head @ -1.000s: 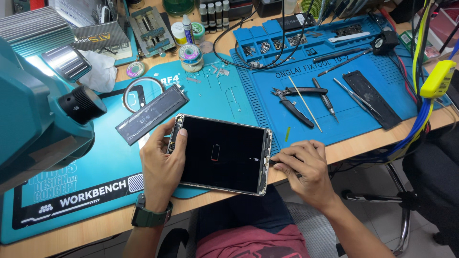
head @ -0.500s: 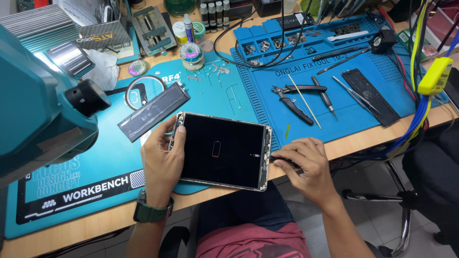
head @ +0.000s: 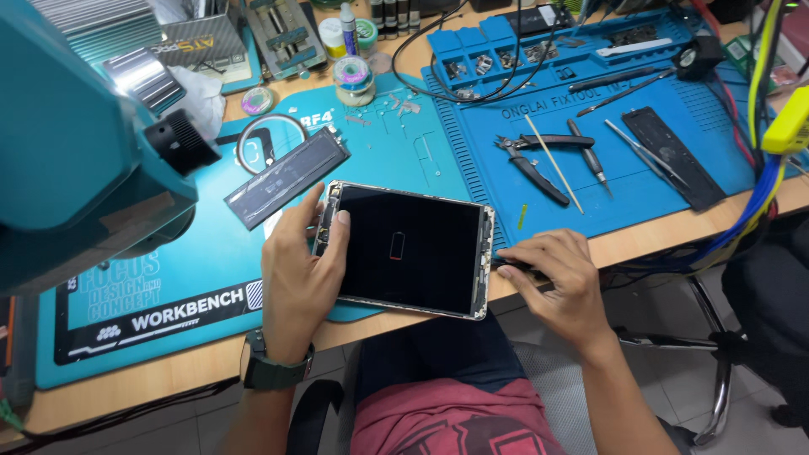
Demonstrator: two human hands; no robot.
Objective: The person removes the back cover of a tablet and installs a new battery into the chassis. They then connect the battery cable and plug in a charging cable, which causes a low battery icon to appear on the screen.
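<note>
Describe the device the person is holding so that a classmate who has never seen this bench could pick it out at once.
Find the teal mat at the desk's front edge. Over its right end lies a tablet, gripped by the left hand. Unlike the loose dark strip behind it, it has a metal frame and a small red battery icon.

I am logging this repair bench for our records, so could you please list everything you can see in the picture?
tablet: one, dark screen showing a small battery icon, bare metal edges, at the desk's front edge
dark flat strip: one, black, on the teal mat behind the tablet
teal mat: one, left half of the desk
blue mat: one, right half
pliers: one, black handles, on the blue mat
thin stick: one, pale, beside the pliers
tweezers: one, metal, on the blue mat
black slab: one, right of the tweezers
microscope body: one, teal, far left
left hand: holds the tablet's left edge, dark watch on the wrist
right hand: at the tablet's right edge, fingertips on a small dark object
</note>
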